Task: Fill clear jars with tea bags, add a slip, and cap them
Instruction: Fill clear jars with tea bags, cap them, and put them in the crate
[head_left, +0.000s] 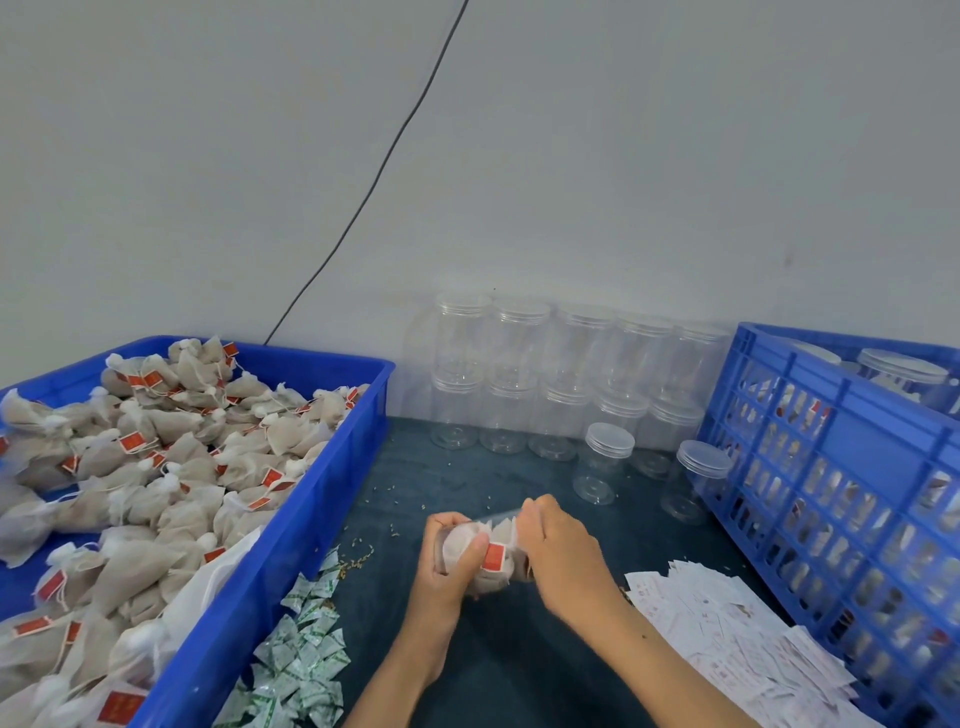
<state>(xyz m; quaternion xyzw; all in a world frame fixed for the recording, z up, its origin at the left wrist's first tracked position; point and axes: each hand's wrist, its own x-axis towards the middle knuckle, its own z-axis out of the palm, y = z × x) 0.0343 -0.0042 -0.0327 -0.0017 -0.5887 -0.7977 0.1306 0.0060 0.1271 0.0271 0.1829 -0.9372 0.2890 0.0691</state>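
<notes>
My left hand (451, 558) grips a clear jar (485, 556) tilted on its side over the dark table; tea bags with a red tag fill it. My right hand (558, 551) is at the jar's mouth, fingers curled on its rim; whether it pinches a tea bag or a cap I cannot tell. A blue tray (291, 525) on the left holds several loose tea bags (156, 467). White paper slips (737, 639) lie in a heap at the right. Empty capped jars (550, 384) are stacked against the wall.
A blue slatted crate (841, 467) with filled jars stands at the right. Green-and-white sachets (306, 644) lie beside the tray's near corner. Two single capped jars (602, 462) stand in front of the stack. A black cable (374, 182) runs down the wall.
</notes>
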